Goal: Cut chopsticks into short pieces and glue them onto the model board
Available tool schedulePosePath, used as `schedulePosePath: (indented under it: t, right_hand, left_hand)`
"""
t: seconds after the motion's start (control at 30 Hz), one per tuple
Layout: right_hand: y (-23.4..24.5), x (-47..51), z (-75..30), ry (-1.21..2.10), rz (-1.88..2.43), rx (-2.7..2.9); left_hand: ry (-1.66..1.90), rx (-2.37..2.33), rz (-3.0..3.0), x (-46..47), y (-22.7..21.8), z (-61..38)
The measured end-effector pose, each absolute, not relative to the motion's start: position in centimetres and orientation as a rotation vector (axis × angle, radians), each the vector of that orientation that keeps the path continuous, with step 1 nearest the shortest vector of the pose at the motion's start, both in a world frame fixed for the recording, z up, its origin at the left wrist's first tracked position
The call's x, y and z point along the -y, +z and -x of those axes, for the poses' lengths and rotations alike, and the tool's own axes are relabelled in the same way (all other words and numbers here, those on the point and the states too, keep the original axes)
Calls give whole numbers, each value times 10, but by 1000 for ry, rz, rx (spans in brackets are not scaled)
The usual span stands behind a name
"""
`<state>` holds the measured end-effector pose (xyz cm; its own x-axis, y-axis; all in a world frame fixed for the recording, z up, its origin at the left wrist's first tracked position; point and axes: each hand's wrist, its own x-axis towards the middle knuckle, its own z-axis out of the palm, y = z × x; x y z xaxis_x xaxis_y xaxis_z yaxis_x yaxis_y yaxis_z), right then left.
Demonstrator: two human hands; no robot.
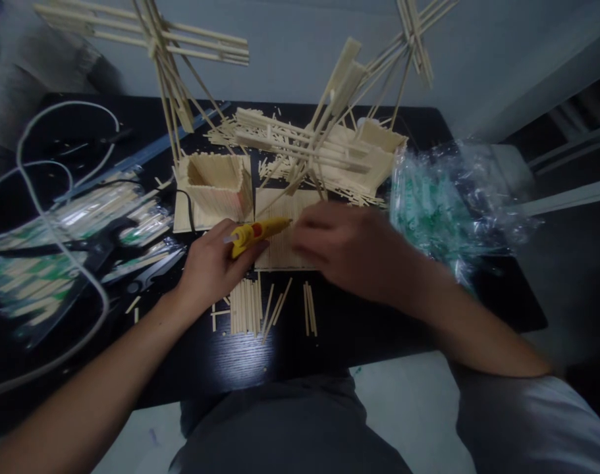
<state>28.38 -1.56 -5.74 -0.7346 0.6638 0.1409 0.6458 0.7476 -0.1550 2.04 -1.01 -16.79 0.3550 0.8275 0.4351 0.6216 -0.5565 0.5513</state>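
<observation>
My left hand [208, 260] is wrapped round a yellow hot glue gun [261, 230], its nozzle pointing right. Beneath the nozzle lies a flat panel of wooden sticks [274, 255]. My right hand [361, 247] hovers at the panel's right side, blurred, with fingers curled together near the nozzle; anything between them is hidden. Just behind, a stick-built model with crossed blades [307, 150] rises over the panel's far edge. Left of the panel stands an open box of sticks [218, 197] on its own base. Cut sticks [245, 306] lie side by side in front.
Bagged sticks [141, 207], scissors [154, 270] and a white cable [43, 214] fill the left side. Crumpled plastic wrapping [428, 210] sits at the right. More bladed structures [154, 49] stand at the back, among loose stick pieces [265, 131] on the black table [191, 359].
</observation>
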Motion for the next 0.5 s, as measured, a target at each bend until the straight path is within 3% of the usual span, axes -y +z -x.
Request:
schedulePosePath:
  t: [0.17,0.5]
  right_hand:
    - [-73,34,-256,705,649,3170]
    - [-93,39,-241,607,695,3286]
  left_hand:
    - [1008,-1278,-2318,9,-169,-20]
    - [1013,-1295,-2312,10,-166,-22]
